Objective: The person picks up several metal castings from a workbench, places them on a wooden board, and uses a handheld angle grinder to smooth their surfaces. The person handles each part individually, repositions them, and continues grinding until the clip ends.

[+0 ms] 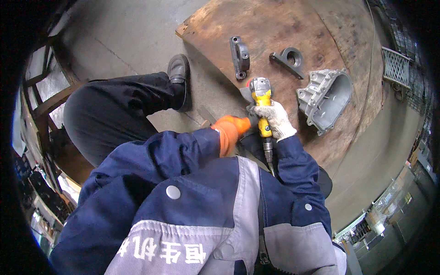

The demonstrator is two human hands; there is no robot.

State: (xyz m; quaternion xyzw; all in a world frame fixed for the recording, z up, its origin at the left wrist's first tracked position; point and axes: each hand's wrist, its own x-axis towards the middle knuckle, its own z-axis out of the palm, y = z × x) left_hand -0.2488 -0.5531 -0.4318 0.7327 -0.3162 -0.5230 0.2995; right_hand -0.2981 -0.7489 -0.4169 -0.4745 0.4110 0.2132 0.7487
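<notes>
My right hand (276,118), in a white knit glove, is closed around the yellow body of an air angle grinder (262,100). The tool's silver head points away from me, and a hose fitting (268,147) runs back from it toward my jacket. Just left of the grinder is my left hand (231,130) in an orange glove, its fingers curled closed toward the tool. What those fingers grip is hidden. A grey metal piece (246,94) shows beside the grinder head, with a bit of red at the head's edge; I cannot tell whether they touch.
On the brown wooden board (284,27) lie a dark bearing bracket (240,57), a second bracket with a round bore (290,62) and a silver cast housing (324,98). My shoe (178,75) is on the concrete floor, left of the board. A wooden frame (55,98) stands far left.
</notes>
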